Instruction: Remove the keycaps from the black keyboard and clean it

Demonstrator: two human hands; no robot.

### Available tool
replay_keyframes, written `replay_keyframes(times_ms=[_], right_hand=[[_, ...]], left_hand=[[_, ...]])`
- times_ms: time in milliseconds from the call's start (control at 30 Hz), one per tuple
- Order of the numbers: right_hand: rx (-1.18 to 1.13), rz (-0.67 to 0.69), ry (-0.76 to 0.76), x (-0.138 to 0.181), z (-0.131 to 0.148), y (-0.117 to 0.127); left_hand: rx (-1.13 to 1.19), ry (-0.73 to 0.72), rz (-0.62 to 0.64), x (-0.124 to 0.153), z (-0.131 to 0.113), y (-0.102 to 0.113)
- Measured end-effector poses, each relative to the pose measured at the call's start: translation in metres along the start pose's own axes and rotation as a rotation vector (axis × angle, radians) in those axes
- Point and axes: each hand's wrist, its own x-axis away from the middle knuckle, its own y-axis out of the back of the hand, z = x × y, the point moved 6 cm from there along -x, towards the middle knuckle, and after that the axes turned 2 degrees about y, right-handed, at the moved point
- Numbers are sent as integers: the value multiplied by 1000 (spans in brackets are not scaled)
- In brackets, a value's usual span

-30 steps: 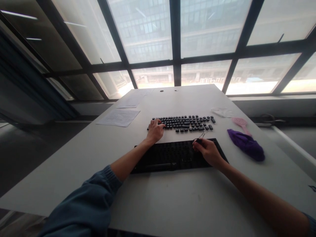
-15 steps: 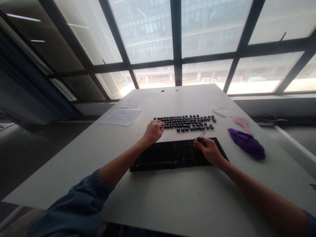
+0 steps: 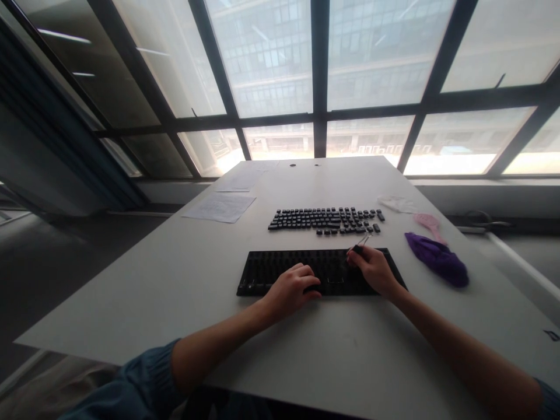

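Note:
A black keyboard base [image 3: 280, 259] with most of its keycaps off lies in front of me. My left hand [image 3: 295, 287] rests over its front edge, left of centre, fingers bent and close to the thumb. Something dark shows between finger and thumb, but I cannot tell whether it is a keycap or part of the keyboard. My right hand [image 3: 374, 268] is closed around a wire keycap puller [image 3: 357, 249] over the right part of the base. The puller's thin wire loops point away from me. Beyond the base, loose black keycaps [image 3: 306, 219] lie in keyboard-like rows.
Papers [image 3: 220, 208] lie at the table's left side. On the right are a purple cloth item [image 3: 437, 259], a pink brush-like object [image 3: 427, 221] and a crumpled clear plastic bag [image 3: 397, 204]. The white table [image 3: 332, 350] reaches to the windows.
My left hand has come back from the loose keycaps to the front edge of the keyboard base. My right hand stays nearly in place with the keycap puller. The view has shifted slightly.

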Motion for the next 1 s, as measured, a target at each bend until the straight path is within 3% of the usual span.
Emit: replay_keyframes(times_ms=[367, 600, 700, 800, 900, 1000], right_hand=[[-24, -1, -15, 1, -4, 0], [-35, -8, -25, 0, -5, 1], [-47, -3, -27, 0, -5, 0], [-52, -6, -23, -1, -5, 0], [-51, 3, -11, -1, -4, 0], [-54, 17, 4, -1, -3, -1]], left_hand=[[194, 72, -65, 1, 6, -4], [402, 208, -241, -10, 21, 30], [385, 218, -308, -34, 43, 49], [265, 254, -274, -71, 75, 52], [60, 326, -127, -107, 105, 36], [21, 337, -70, -128, 123, 21]])
